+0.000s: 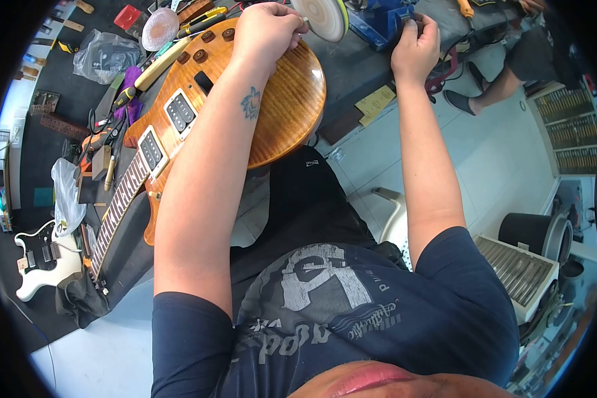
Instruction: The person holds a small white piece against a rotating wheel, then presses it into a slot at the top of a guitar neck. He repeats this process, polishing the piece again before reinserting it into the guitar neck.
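An amber flame-top electric guitar [286, 126] lies on the bench, with two pickups and several brown knobs. My left hand [266, 32] is over its lower body, fingers closed in a pinch. A small pale thing shows at those fingertips, too small to name. Just beyond them is a round pale disc [324, 18] with a yellow-green edge, cut off by the top of the view. My right hand [418, 48] is at the side of a blue tray [373, 28], its fingers curled and thumb bent in. What its fingertips hold, if anything, is hidden.
Left of the guitar, tools, a clear plastic bag [106, 56] and a purple cloth [131, 93] clutter the bench. A white guitar body [45, 260] lies at far left. Another person's leg [492, 99] shows at right, near yellow paper [376, 103] and a heater-like grille [519, 268].
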`<state>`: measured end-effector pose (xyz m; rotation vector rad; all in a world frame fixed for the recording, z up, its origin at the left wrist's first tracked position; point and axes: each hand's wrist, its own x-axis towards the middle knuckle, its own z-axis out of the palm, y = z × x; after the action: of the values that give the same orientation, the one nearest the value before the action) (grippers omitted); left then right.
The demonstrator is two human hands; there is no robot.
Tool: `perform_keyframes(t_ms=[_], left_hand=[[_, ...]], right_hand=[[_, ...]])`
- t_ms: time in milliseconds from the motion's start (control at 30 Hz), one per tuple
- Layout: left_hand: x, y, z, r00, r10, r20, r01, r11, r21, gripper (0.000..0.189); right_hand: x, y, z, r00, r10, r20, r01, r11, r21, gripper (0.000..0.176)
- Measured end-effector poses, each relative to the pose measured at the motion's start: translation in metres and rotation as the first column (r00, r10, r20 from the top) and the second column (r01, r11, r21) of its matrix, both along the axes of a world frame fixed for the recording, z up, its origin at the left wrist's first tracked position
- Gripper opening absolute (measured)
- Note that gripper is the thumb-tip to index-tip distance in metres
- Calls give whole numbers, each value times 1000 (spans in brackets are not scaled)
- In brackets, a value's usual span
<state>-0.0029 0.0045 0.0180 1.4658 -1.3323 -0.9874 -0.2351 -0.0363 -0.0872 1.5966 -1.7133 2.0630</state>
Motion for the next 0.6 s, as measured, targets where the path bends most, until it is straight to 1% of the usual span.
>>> perform_keyframes(t_ms=[200, 600], left_hand=[[-3, 3, 6, 999, 37, 21, -38, 999, 23, 6], [-3, 2, 4, 997, 57, -45, -56, 998, 18, 5]], right_hand=[[0, 1, 1, 1000, 1, 4, -1, 1000, 13, 24], [0, 1, 1, 1000, -6, -4, 6, 1000, 18, 25]])
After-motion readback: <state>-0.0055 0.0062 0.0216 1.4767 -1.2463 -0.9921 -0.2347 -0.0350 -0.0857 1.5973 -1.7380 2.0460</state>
